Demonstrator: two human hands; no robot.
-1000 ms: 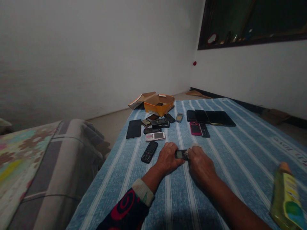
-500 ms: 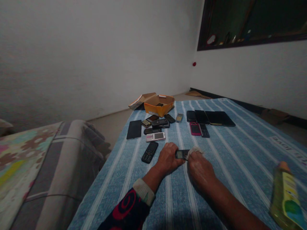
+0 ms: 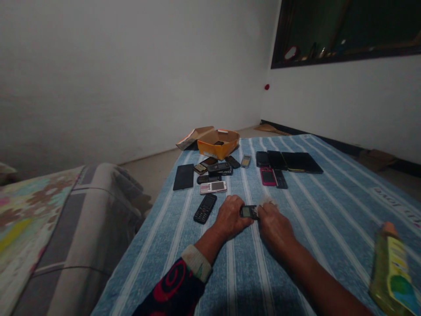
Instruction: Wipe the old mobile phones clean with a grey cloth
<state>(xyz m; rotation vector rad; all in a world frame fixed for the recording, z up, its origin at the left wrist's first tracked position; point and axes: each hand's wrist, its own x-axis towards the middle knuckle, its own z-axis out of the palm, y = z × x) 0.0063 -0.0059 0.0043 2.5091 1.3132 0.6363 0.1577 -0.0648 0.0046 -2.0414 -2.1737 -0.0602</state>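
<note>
A small dark mobile phone (image 3: 247, 212) lies sideways on the striped cloth, gripped at its left end by my left hand (image 3: 232, 216). My right hand (image 3: 273, 221) is closed around a crumpled white tissue (image 3: 268, 201) and presses it against the phone's keypad end, which is partly covered. Left of my left hand rests a black keypad phone (image 3: 205, 209). Just beyond it are a white and pink phone (image 3: 213, 187) and several more dark phones.
An open orange box (image 3: 217, 145) stands at the far end of the blue striped tablecloth (image 3: 210, 281). A black tablet (image 3: 183, 177) lies at the left edge. Right of centre sit a pink phone (image 3: 268, 176) and several dark devices. A yellow-green bottle (image 3: 393, 272) stands at the near right.
My right hand with the tissue has shifted very slightly over the phone's keypad end. My left hand keeps the same hold on the phone.
</note>
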